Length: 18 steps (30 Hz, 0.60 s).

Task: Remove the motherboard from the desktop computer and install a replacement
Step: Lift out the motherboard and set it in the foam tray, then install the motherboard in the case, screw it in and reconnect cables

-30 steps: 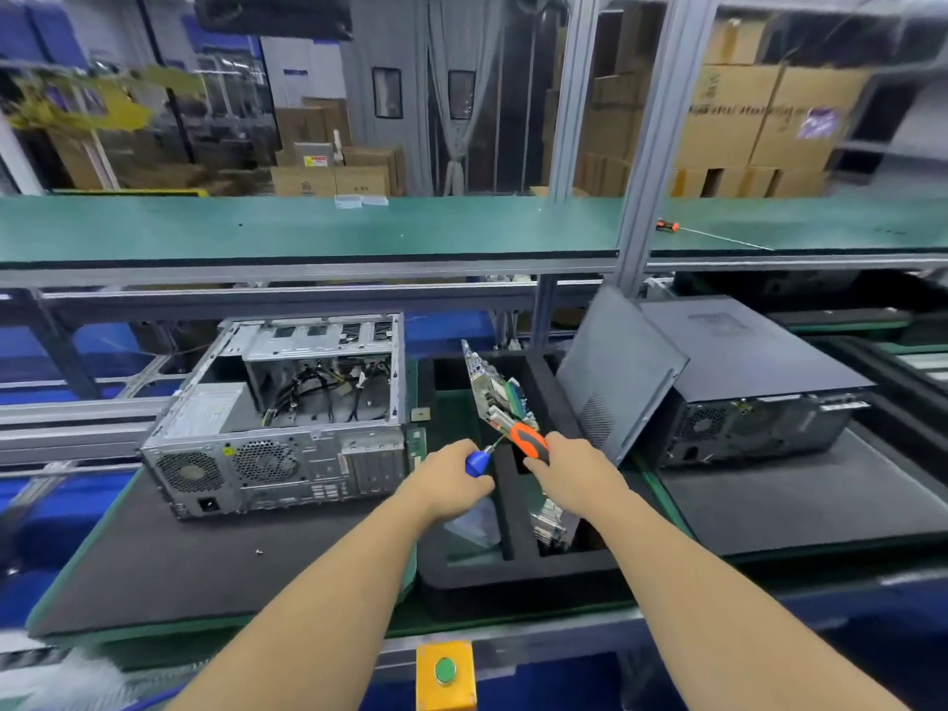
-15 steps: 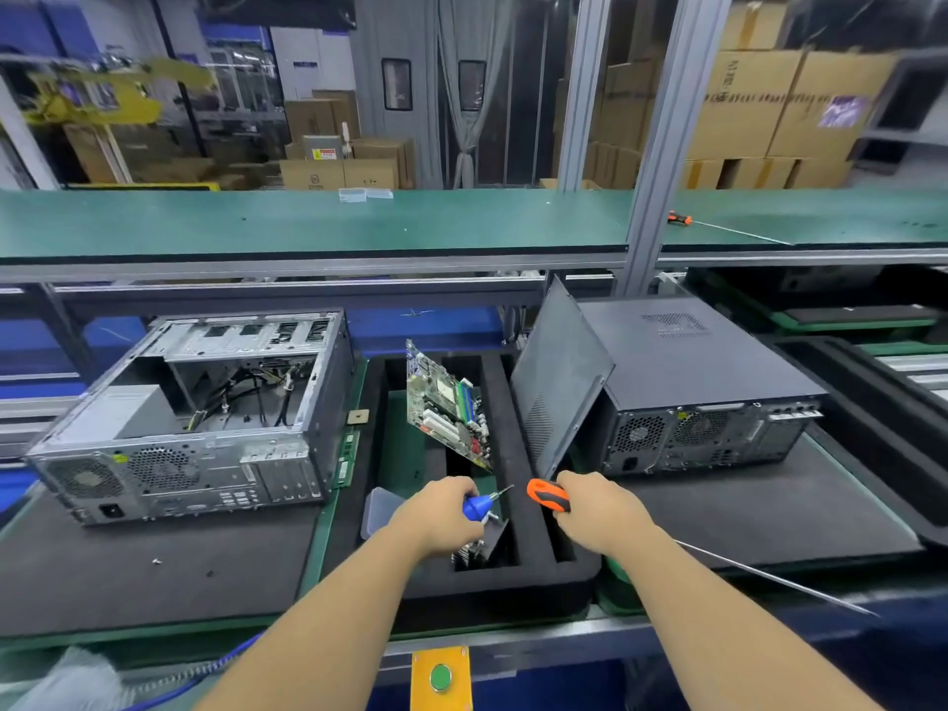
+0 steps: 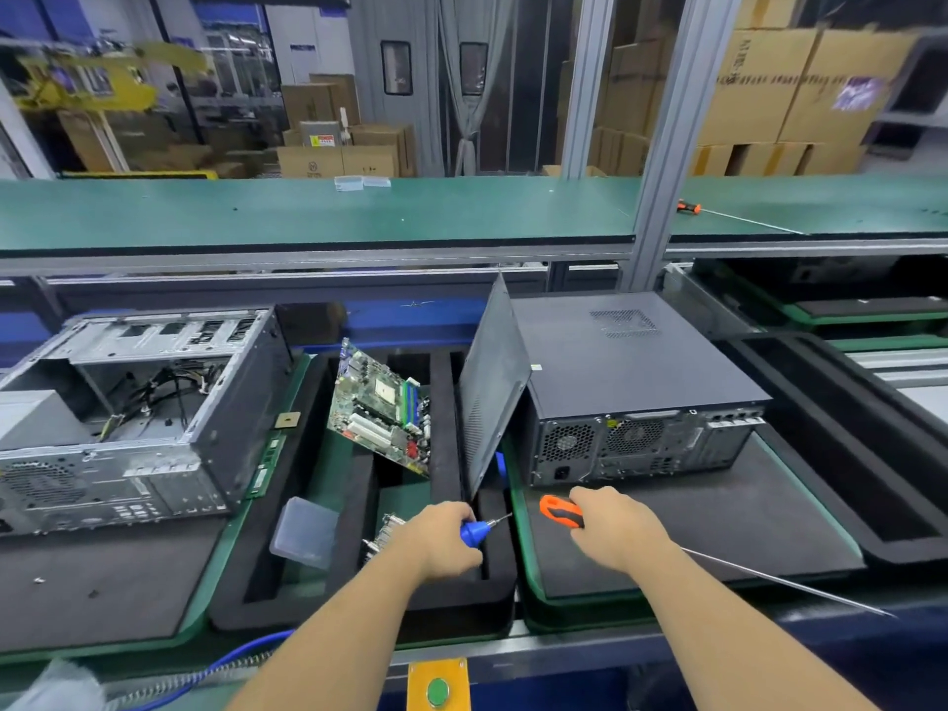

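left hand (image 3: 445, 540) grips blue-handled screwdriver (image 3: 476, 532) | right hand (image 3: 613, 528) grips long orange-handled screwdriver (image 3: 560, 510) | advice: set one down near the open grey steel case (image 3: 128, 418) at left first

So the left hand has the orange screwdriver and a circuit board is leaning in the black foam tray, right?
Not quite: in the head view the left hand holds the blue screwdriver; the orange screwdriver is in the right hand. The circuit board does lean in the black foam tray.

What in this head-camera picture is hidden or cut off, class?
- Open computer case: its left end, cut by the frame edge.
- Long screwdriver: mid-handle, covered by the right hand.
- Second board in the foam tray: mostly behind the left hand.
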Each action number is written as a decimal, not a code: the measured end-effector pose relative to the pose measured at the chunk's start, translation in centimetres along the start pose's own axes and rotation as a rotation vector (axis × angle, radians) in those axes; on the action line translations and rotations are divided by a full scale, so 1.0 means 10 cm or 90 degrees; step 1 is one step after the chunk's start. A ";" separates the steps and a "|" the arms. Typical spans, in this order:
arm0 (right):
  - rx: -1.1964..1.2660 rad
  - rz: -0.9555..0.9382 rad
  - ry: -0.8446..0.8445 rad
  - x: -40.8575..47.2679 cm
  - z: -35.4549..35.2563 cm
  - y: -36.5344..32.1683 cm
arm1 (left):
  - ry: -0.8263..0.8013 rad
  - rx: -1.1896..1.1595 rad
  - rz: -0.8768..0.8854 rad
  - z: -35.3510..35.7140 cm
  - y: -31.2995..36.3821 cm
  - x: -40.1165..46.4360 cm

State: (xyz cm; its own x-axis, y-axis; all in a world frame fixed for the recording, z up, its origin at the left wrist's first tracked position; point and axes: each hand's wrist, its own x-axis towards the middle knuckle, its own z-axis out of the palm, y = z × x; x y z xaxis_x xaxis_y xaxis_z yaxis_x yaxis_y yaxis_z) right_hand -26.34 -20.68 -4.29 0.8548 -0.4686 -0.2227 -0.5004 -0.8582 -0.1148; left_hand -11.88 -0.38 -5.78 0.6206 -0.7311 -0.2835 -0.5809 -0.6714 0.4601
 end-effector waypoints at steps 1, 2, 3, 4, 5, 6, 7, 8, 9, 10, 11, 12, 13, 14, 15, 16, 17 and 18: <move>0.000 -0.001 0.000 0.02 0.01 0.00 | -0.008 0.006 -0.005 0.01 -0.03 0.01; 0.000 -0.002 -0.003 0.04 0.02 0.01 | -0.015 0.011 -0.010 0.02 -0.06 0.02; 0.000 -0.003 -0.005 0.05 0.03 0.01 | -0.021 0.013 -0.014 0.03 -0.10 0.03; 0.002 -0.004 -0.007 0.07 0.05 0.00 | -0.022 0.014 -0.017 0.04 -0.12 0.03; 0.004 -0.007 -0.009 0.09 0.06 -0.01 | -0.020 0.013 -0.017 0.04 -0.15 0.04; 0.005 -0.010 -0.013 0.11 0.07 -0.02 | -0.016 0.012 -0.016 0.05 -0.18 0.05; 0.003 -0.015 -0.019 0.13 0.09 -0.04 | -0.013 0.011 -0.014 0.05 -0.20 0.06; -0.002 -0.020 -0.028 0.14 0.11 -0.06 | -0.011 0.009 -0.014 0.05 -0.21 0.06; -0.007 -0.028 -0.040 0.16 0.14 -0.07 | -0.010 0.007 -0.016 0.05 -0.23 0.07; -0.016 -0.035 -0.051 0.18 0.18 -0.09 | -0.009 0.003 -0.018 0.05 -0.25 0.08; -0.032 -0.042 -0.060 0.20 0.21 -0.10 | -0.009 -0.003 -0.019 0.05 -0.27 0.09; -0.061 -0.050 -0.065 0.22 0.25 -0.11 | -0.009 -0.009 -0.021 0.06 -0.30 0.10; -0.101 -0.061 -0.065 0.24 0.29 -0.11 | -0.008 -0.015 -0.024 0.05 -0.32 0.11; -0.147 -0.071 -0.065 0.26 0.33 -0.11 | -0.007 -0.020 -0.028 0.05 -0.35 0.12; -0.187 -0.077 -0.067 0.28 0.37 -0.09 | -0.007 -0.024 -0.035 0.06 -0.38 0.12; -0.213 -0.073 -0.066 0.30 0.40 -0.06 | -0.007 -0.028 -0.042 0.06 -0.41 0.14; -0.223 -0.059 -0.061 0.32 0.43 -0.02 | -0.008 -0.033 -0.048 0.07 -0.43 0.15; -0.220 -0.036 -0.052 0.34 0.45 0.03 | -0.010 -0.038 -0.052 0.07 -0.46 0.16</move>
State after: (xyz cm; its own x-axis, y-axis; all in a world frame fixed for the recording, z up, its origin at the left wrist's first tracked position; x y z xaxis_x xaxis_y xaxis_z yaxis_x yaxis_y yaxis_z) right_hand -24.17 -21.55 -9.47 0.8589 -0.4124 -0.3037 -0.3651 -0.9089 0.2017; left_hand -8.60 1.43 -8.95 0.6560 -0.6762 -0.3352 -0.4957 -0.7209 0.4843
